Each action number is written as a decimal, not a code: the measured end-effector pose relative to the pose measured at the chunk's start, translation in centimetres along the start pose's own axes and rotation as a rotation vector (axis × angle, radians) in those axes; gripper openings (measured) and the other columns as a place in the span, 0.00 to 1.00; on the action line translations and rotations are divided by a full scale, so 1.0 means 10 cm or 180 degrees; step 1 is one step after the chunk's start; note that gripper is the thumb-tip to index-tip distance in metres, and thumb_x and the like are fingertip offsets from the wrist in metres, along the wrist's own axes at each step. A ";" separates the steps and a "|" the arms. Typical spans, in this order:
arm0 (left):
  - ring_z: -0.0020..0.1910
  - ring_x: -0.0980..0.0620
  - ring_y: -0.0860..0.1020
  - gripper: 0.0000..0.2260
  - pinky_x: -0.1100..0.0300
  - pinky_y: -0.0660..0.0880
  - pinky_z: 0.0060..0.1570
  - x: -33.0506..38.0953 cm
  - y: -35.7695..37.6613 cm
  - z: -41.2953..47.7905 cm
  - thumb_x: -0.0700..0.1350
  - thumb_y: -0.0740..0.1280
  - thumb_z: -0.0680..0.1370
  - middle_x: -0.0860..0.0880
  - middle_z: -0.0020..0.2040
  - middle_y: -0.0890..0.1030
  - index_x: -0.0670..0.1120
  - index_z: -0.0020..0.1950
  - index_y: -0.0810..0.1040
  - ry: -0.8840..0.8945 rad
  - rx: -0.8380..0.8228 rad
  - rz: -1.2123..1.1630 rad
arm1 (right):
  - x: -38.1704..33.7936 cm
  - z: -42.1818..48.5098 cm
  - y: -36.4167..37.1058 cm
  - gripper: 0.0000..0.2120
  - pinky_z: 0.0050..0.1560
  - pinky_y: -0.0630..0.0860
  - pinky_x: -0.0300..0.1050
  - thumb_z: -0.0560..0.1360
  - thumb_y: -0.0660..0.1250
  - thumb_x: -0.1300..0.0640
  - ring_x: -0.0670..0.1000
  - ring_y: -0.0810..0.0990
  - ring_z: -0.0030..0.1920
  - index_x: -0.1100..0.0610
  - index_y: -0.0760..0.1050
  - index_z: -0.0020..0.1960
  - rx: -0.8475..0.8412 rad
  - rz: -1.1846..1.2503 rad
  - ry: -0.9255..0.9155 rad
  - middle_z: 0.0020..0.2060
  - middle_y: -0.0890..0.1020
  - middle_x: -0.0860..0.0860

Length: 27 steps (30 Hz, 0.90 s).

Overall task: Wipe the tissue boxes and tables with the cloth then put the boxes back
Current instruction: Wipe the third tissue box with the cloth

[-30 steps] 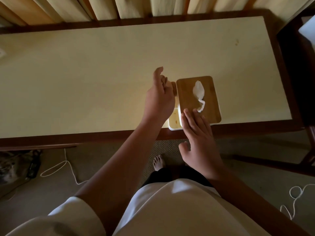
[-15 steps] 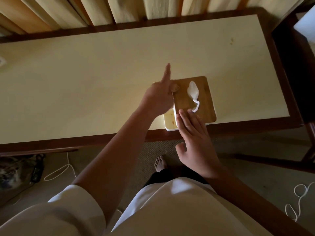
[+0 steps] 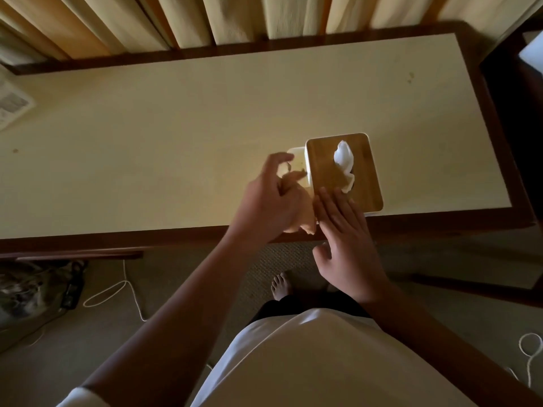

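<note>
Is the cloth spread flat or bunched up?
Bunched: the cloth is crumpled in the left hand, beside the tissue box.

The tissue box (image 3: 343,171) stands on the tabletop (image 3: 176,127) by its near edge, right of the middle, a tissue (image 3: 343,158) sticking out of its top. The cloth (image 3: 302,212) lies against the box's left side, reaching the near edge. Curtains (image 3: 235,19) hang behind the far edge.

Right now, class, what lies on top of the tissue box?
On the tissue box lid, a white tissue sticks up and the right hand rests its fingertips. The lid hides what is inside.
</note>
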<state>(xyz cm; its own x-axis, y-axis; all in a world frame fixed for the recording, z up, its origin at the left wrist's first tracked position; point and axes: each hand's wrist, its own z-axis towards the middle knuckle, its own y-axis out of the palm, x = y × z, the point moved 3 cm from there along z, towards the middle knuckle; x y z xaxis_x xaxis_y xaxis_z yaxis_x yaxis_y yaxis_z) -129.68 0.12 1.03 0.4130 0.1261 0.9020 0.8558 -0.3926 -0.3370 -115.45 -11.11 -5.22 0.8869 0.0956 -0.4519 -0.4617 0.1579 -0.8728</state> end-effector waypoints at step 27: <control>0.62 0.42 0.79 0.35 0.41 0.76 0.67 0.18 0.73 0.34 0.68 0.54 0.84 0.43 0.66 0.78 0.58 0.85 0.43 -0.2019 -0.0370 -0.0659 | -0.01 0.00 0.05 0.40 0.80 0.56 0.63 0.71 0.71 0.62 0.54 0.53 0.84 0.60 0.63 0.81 0.0035 0.0198 0.0103 0.82 0.61 0.55</control>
<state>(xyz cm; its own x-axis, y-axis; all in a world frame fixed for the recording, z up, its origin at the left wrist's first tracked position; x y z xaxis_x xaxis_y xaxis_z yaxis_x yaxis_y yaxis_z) -121.67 0.57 -0.73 0.3774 0.7057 0.5997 0.9125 -0.3937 -0.1110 -115.75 -11.01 -5.63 0.8564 0.0739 -0.5110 -0.5159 0.1633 -0.8409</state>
